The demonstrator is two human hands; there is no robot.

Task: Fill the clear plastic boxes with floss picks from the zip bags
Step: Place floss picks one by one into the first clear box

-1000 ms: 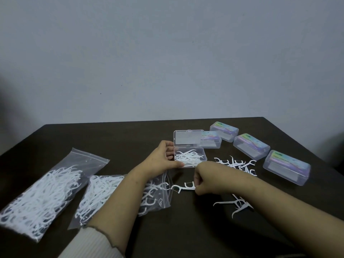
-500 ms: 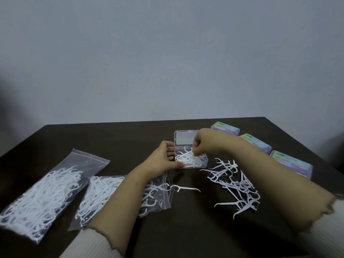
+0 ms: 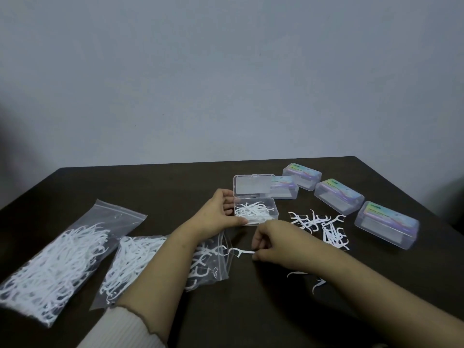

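Item one, as I read it from my feed: open box, clear plastic, mid-desk, lid swung back, partly filled with white picks. My left hand holds the box at its left end, thumb curled along the near edge, fingers round the side; that grip is on the box. Just nearer me, one single pick lies flat on the desk, its stem pinched in my right hand, a narrow grip of thumb and fingertips. Right of the box, a loose heap of picks; a few strays show below my right forearm. Behind and to the right, four shut boxes with coloured labels: one partly hidden by the open lid, then a row of three running towards the desk's right edge. Left side: one zip bag under my left forearm, mouth towards the single pick; a second, fuller bag beside it, further left. Plain wall behind.
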